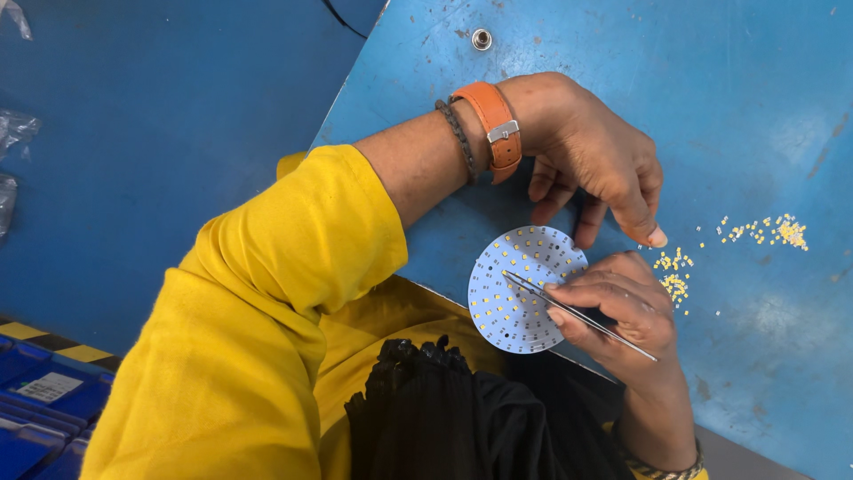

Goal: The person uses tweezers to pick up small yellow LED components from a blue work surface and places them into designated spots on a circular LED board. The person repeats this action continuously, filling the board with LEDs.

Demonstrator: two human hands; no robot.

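Note:
A round white circuit board (514, 298) dotted with small yellow chips lies at the near edge of the blue table (755, 107). My right hand (626, 311) grips thin metal tweezers (582, 313), and their tips rest on the middle of the board. My left hand (591, 160), with an orange strap and a braided band on its wrist, rests on the table just beyond the board. Its fingers are curled down, with the index fingertip on the table beside a small heap of loose yellow chips (673, 276). It holds nothing.
More loose yellow chips (771, 231) are scattered further right on the table. A metal bolt head (482, 38) sits at the table's far side. Blue bins (40, 400) and striped floor tape (53, 342) lie lower left. Black cloth (444, 409) covers my lap.

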